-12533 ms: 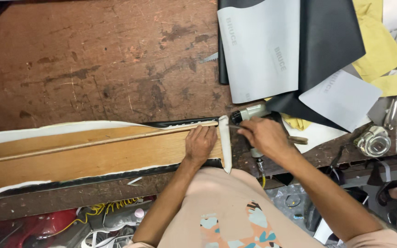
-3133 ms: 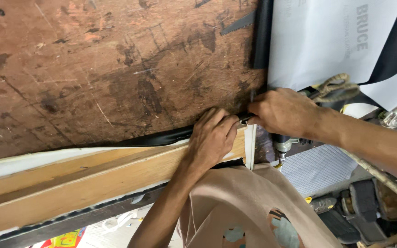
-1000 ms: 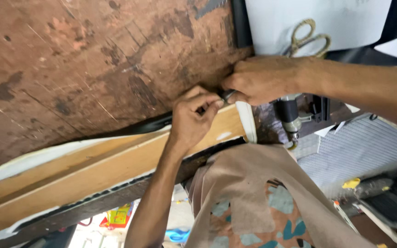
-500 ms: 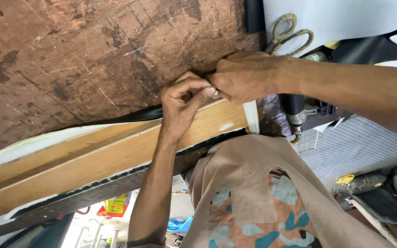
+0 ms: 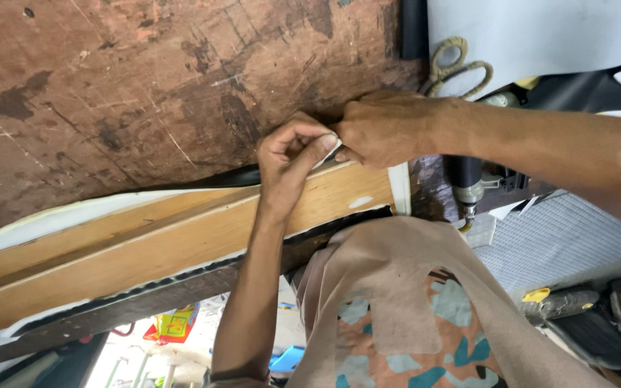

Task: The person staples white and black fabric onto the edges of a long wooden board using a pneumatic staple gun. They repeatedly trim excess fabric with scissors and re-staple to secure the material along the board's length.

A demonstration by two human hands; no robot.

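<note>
Head view: left hand (image 5: 292, 154) and right hand (image 5: 386, 129) pinch the thin white fabric edge (image 5: 328, 149) at the wooden frame's (image 5: 181, 237) far corner on the worn workbench (image 5: 145, 72); the fabric looks light, soft, best gripped at its edge

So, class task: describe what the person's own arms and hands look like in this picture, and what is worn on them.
Both arms are bare as far as the picture shows: no sleeves, gloves, rings or watch in view. The left hand comes up from the bottom edge on a long bare forearm; the right hand comes in from the right edge. A beige top with teal and orange patches covers the body below.
</note>
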